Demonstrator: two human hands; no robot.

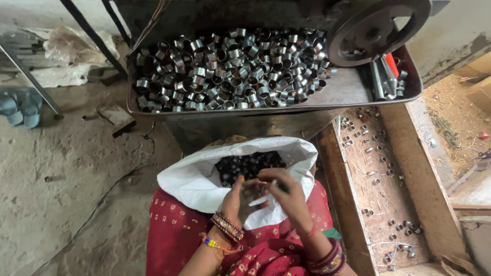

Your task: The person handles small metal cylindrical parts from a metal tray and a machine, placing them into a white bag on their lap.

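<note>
Red patterned cloth (179,230) across the lap, soft and creased, nearest the camera. Bangled wrists above it: left hand (236,197) cupped, fingers curled half-closed around a small ring-shaped part, blurred; right hand (286,197) pinching a short pale stick-like piece (258,201), long axis slanting from lower left to upper right, far end toward the sack mouth. Whether the left hand truly grips the ring: cannot tell.

White woven sack (199,176), crinkled, mouth rolled open, resting on the lap directly under both hands; filled with dark, dull metal rings (245,164).

Right of the sack: wooden trough (409,174), rough and dusty, scattered with stray bright rings (376,153) and thin wire strands.

Beyond the sack: shallow grey metal tray (348,92) serving as surface, heaped with shiny short cylindrical steel bushes (230,66), open ends facing every way. Metal rods (383,79) lying at its right end. Dark spoked handwheel (376,30) overhanging the same end.

Floor: bare grey concrete (66,174), cracked, dusty. Blue sandals (20,107) at far left; crumpled plastic sheet (76,48) behind.
</note>
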